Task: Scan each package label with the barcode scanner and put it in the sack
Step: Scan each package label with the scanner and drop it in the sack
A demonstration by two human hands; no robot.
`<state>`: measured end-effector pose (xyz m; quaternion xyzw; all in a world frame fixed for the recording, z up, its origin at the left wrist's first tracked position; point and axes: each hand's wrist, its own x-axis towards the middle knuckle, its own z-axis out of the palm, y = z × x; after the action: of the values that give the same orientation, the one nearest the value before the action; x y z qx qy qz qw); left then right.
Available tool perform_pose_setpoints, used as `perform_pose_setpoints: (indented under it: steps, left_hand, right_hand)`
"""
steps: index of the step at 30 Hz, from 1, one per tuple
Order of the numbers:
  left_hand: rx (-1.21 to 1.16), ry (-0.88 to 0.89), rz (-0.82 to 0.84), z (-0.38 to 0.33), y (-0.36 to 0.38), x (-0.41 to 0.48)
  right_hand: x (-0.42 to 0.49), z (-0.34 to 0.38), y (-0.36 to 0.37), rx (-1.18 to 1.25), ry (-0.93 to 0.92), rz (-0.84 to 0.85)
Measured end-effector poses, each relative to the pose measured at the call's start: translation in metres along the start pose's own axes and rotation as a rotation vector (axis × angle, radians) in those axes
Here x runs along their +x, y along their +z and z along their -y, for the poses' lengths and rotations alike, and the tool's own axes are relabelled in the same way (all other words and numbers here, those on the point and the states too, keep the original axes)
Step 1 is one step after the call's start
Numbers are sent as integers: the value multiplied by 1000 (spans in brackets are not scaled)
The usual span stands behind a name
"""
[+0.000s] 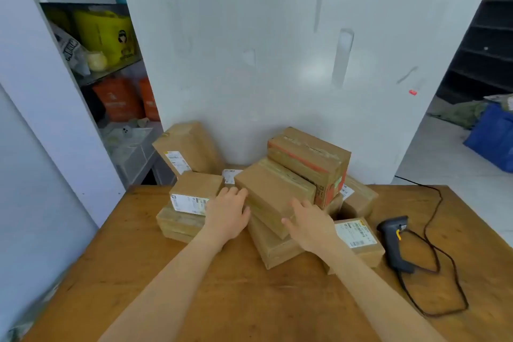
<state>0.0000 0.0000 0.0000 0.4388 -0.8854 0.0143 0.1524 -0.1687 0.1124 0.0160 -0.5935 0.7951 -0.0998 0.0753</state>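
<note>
Several brown cardboard packages are piled at the far side of a wooden table [222, 300]. A flat brown package [273, 193] lies tilted on top of the pile's middle. My left hand [227, 212] holds its left end, fingers curled around the edge. My right hand [308, 221] touches its near right corner with spread fingers. A black barcode scanner [394, 241] with a yellow trigger lies on the table to the right, its dark cable looping toward the table edge. No sack is clearly in view.
A box with red tape [311, 158] sits behind the held package. Labelled boxes lie at left [191, 197] and right [358, 239]. A white wall stands behind the pile. Shelves with yellow and orange bags [108, 36] are at left; a blue crate [494, 139] is at right.
</note>
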Motion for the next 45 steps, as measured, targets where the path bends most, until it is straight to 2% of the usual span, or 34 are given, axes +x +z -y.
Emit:
perform_pose_setpoints:
  steps: [3,11,18,21,29,34,36,39,45]
  left_hand:
    - [-23,15,-6,11,6,15]
    - [-99,29,289,38,26,56]
    - [-287,29,389,57,40,81]
    - [-371,-5,364,53,43,78]
    - [-642,-36,62,34,16,67]
    - [-1129,-226,166,26,-20,76]
    - [-1235,-276,189,19,-32,76]
    - [-1273,-286,193,2,-44,75]
    - [-1271,-194,198,-49,-63,73]
  right_hand:
    - [1,5,7,17,65,-8]
    - [9,10,27,63,194,-32]
    - [9,20,48,127,241,-96]
    - [7,23,56,279,223,-117]
    - [-9,25,49,691,252,-378]
    - [-23,13,32,810,241,-538]
    - [-28,2,23,818,221,-565]
    - [-35,-13,7,806,196,-597]
    - [-50,-46,-16,758,293,-480]
